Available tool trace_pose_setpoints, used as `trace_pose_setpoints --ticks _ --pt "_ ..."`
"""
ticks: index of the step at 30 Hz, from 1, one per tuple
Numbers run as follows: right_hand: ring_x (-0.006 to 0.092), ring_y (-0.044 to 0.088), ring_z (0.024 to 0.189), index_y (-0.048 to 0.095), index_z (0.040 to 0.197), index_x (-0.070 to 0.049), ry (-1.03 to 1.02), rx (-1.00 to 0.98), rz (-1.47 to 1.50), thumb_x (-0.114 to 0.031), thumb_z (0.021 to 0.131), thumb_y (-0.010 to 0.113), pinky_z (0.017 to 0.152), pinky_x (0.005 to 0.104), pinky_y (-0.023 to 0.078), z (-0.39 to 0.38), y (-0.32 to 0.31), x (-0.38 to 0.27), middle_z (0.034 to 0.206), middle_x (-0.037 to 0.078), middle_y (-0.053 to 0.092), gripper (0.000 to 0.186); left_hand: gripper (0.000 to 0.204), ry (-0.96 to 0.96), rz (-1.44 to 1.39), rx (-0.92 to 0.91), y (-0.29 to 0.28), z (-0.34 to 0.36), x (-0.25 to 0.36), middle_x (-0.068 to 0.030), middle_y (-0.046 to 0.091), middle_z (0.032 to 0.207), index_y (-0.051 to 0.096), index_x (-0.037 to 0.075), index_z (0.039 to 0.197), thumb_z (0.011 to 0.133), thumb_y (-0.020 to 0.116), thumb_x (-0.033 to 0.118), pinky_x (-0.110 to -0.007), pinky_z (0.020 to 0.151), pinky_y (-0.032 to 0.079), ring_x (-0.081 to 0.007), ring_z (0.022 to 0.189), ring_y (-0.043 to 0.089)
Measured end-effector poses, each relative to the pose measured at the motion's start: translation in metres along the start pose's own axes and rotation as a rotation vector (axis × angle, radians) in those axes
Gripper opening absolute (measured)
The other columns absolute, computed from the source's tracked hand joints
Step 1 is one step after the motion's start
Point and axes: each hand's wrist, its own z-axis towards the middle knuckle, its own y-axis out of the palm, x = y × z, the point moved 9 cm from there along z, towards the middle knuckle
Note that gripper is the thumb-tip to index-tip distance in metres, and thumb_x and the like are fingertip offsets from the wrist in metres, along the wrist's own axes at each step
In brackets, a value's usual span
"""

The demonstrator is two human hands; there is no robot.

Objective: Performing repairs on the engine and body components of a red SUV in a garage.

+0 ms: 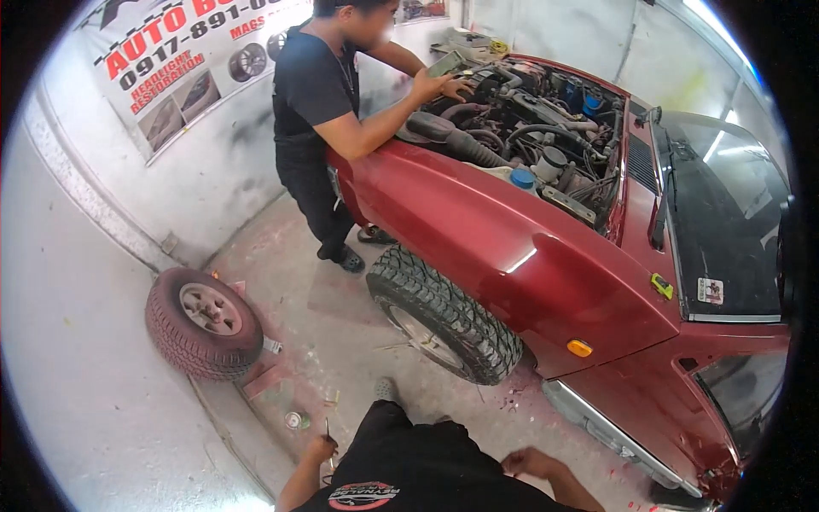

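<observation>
My left hand (319,450) is closed around a thin, upright metal tool (327,425); its exact kind is too small to make out. It is low in the view, left of my black shirt (418,465). On the other side of the shirt, my right hand (529,462) hangs with loosely bent fingers beside the hem, and nothing shows in it. Ahead of me stands a red vehicle (478,222) with its engine bay (537,128) uncovered. Its front wheel (444,320) is turned outward under the fender.
A co-worker (311,111) leans over the fender, holding a greenish flat object (444,64) above the engine. A dusty spare wheel (205,320) leans by the left wall. Near it a small can (297,421) stands on the floor. A yellow-green item (661,286) lies by the windshield.
</observation>
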Motion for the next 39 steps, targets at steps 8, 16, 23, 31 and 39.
trace_pose_setpoints --ticks 8,16,23,31,39 --pt "0.0115 0.061 0.079 0.071 0.118 -0.001 -1.541 -1.375 -0.271 -0.015 0.094 0.083 0.072 0.03 0.047 -0.196 0.212 -0.429 0.089 0.004 0.067 0.031 0.022 0.197 0.714 -0.061 0.034 -0.079 -0.062 -0.0119 0.081 0.097 0.082 0.009 0.103 0.094 0.067 0.023 -0.042 0.073 0.064 -0.0231 0.088 0.08" --pt "0.0215 0.068 0.082 0.075 0.113 0.0 -0.972 -1.487 -0.166 -0.016 0.094 0.083 0.067 0.0374 0.05 -0.117 0.346 -0.496 0.098 0.011 0.075 0.026 0.017 -0.085 -0.697 0.268 -0.095 -0.045 -0.122 -0.0134 0.078 0.085 0.072 -0.004 0.103 0.098 0.066 0.011 -0.038 0.052 0.061 -0.022 0.069 0.076" --pt "0.007 0.059 0.08 0.074 0.115 -0.002 -0.76 -1.243 -0.002 -0.02 0.098 0.081 0.066 0.0273 0.048 -0.02 0.429 -0.569 0.096 0.001 0.073 0.026 0.011 0.303 -0.097 0.194 -0.18 -0.055 -0.15 -0.0142 0.074 0.081 0.066 -0.004 0.101 0.099 0.062 0.006 -0.043 0.049 0.059 -0.0277 0.065 0.073" --pt "0.0085 0.062 0.091 0.072 0.119 -0.002 -0.803 -0.627 0.071 -0.024 0.101 0.075 0.086 0.0269 0.048 0.068 0.39 -0.597 0.105 0.0 0.071 0.029 0.018 -0.351 -0.886 0.042 -0.254 -0.009 -0.214 -0.0095 0.065 0.084 0.066 0.001 0.104 0.106 0.054 0.014 -0.039 0.067 0.053 -0.0263 0.075 0.061" --pt "0.0074 0.061 0.092 0.072 0.12 -0.003 -0.753 -0.544 0.024 -0.028 0.102 0.074 0.09 0.0269 0.047 0.122 0.344 -0.629 0.104 -0.002 0.072 0.031 0.019 -0.147 -0.457 0.299 -0.347 0.101 -0.163 -0.0144 0.077 0.086 0.071 -0.004 0.103 0.097 0.061 0.011 -0.04 0.053 0.061 -0.0266 0.072 0.075"
